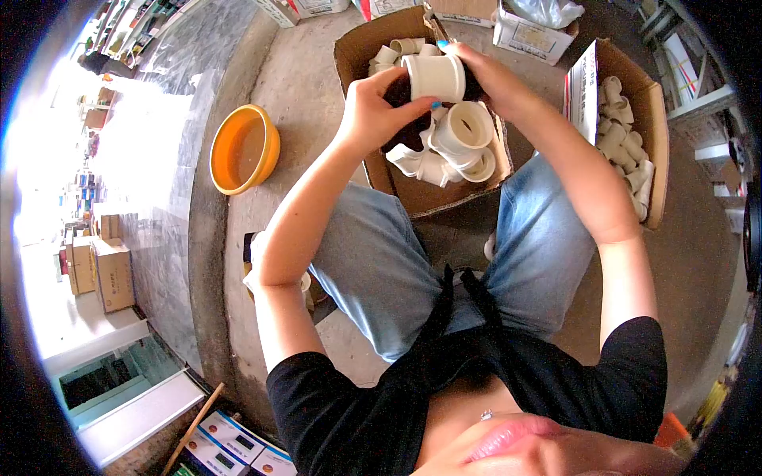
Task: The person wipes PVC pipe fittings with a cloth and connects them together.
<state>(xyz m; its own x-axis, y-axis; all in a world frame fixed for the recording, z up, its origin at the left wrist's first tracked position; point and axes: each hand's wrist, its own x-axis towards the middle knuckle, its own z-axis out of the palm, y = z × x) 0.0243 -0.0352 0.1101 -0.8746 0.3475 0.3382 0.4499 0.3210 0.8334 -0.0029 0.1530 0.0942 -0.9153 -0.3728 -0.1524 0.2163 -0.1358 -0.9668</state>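
A wide white plastic pipe fitting (436, 78) is held up over an open cardboard box (405, 200). My left hand (375, 111) grips it from the left, thumb along its lower edge. My right hand (486, 73) closes on its right side, with one blue-nailed fingertip at the upper edge and the other fingers mostly hidden. A narrow brown strip (435, 24) sticks up by that fingertip; I cannot tell whether it belongs to the box. Below the hands, a larger white fitting (467, 127) and a branched fitting (425, 165) lie in the box. Smaller fittings (384, 57) sit at its far left.
A second cardboard box (656, 151) of white elbow fittings (615, 143) stands at the right. A yellow basin (271, 151) rests on the floor at left. Beyond the box is a carton holding a plastic bag (548, 11). My knees flank the near side of the box.
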